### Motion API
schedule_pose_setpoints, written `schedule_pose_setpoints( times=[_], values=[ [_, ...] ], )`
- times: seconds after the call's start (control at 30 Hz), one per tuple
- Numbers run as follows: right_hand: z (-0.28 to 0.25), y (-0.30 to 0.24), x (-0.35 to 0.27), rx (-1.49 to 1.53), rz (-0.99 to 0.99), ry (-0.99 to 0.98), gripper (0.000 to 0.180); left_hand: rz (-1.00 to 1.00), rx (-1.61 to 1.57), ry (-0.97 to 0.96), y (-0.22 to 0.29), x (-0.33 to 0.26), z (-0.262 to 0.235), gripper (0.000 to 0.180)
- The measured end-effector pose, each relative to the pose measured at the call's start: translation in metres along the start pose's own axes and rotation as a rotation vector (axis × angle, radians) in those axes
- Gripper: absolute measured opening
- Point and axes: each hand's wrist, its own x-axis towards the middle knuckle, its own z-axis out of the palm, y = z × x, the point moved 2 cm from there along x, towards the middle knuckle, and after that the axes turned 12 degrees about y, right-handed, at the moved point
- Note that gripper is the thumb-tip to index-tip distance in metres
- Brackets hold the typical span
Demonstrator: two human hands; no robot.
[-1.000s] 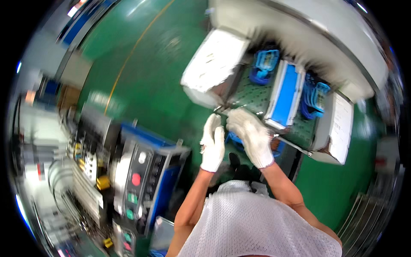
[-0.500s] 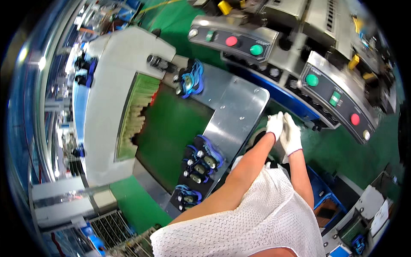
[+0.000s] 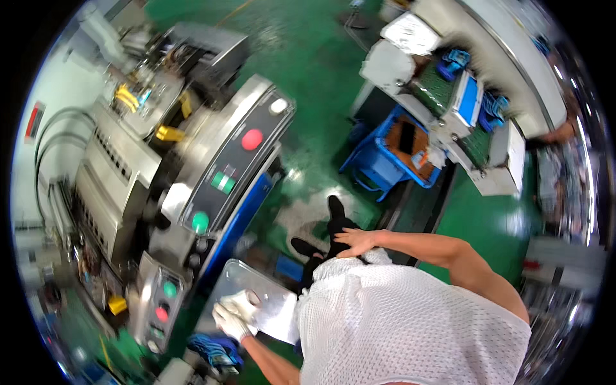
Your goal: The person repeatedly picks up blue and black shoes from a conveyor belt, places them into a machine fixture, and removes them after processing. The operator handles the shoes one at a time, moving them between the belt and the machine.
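My left hand (image 3: 230,321), in a white knit glove, is over the silver metal tabletop (image 3: 276,319) at the lower left. Its fingers are curled against an empty white glove (image 3: 245,303), whose open cuff faces me. Part of the grip is hidden by the bunched fabric. Bare and without a glove, my right hand (image 3: 357,242) rests against my waist with its fingers spread. Close to my left wrist, at the table's edge, is a bunch of blue and black shoes (image 3: 215,351).
A metal machine with a control panel (image 3: 232,165) of red and green buttons fills the left. A blue bin (image 3: 391,154) with a brown top stands ahead to the right, next to a conveyor (image 3: 478,131) carrying blue shoes. Green floor (image 3: 308,115) runs between them.
My view has swung to the right. Both hands were together and gloved; now they are apart, the right one is bare, and the left is at the tabletop with a loose glove.
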Motion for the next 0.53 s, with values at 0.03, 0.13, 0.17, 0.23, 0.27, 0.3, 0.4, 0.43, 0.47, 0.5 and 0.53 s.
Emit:
schedule_pose_setpoints(
  times=[0.03, 0.13, 0.17, 0.23, 0.27, 0.3, 0.4, 0.43, 0.47, 0.5, 0.53],
  values=[
    [0.008, 0.031, -0.019, 0.121, 0.276, -0.08, 0.082, 0.227, 0.076, -0.184, -0.029, 0.005, -0.008, 0.049],
    [-0.005, 0.126, -0.039, 0.049, 0.673, 0.287, 0.065, 0.38, 0.263, -0.559, -0.007, -0.052, -0.011, 0.044],
    [0.004, 0.172, -0.042, 0.332, 0.718, 0.678, 0.053, 0.053, 0.327, -0.793, 0.057, -0.092, -0.01, 0.04],
    [-0.055, 0.207, -0.019, 0.419, 0.808, 0.962, 0.036, 0.319, 0.212, -0.823, 0.017, -0.114, 0.019, 0.032],
    [-0.07, 0.231, -0.022, 0.356, 0.853, 1.183, 0.037, 0.934, 0.3, -0.913, 0.033, -0.132, 0.031, 0.03],
    [-0.079, 0.258, -0.012, 0.292, 0.875, 1.371, 0.039, 0.263, 0.239, -1.06, 0.096, -0.167, 0.031, 0.026],
    [-0.117, 0.347, -0.017, 0.106, 1.213, 1.348, 0.074, 0.131, -0.015, -1.072, 0.107, -0.214, 0.071, 0.041],
    [-0.128, 0.365, -0.018, 0.024, 1.36, 1.265, 0.085, -0.04, -0.016, -1.128, 0.109, -0.219, 0.08, 0.044],
    [-0.134, 0.381, -0.022, -0.058, 1.506, 1.173, 0.097, -0.119, -0.061, -1.086, 0.113, -0.225, 0.089, 0.047],
    [-0.138, 0.388, -0.016, -0.07, 1.504, 1.064, 0.102, -0.18, -0.028, -1.05, 0.123, -0.229, 0.095, 0.048],
    [-0.157, 0.387, -0.007, -0.094, 1.476, 0.956, 0.108, -0.253, -0.013, -0.997, 0.138, -0.241, 0.097, 0.049]
  ],
)
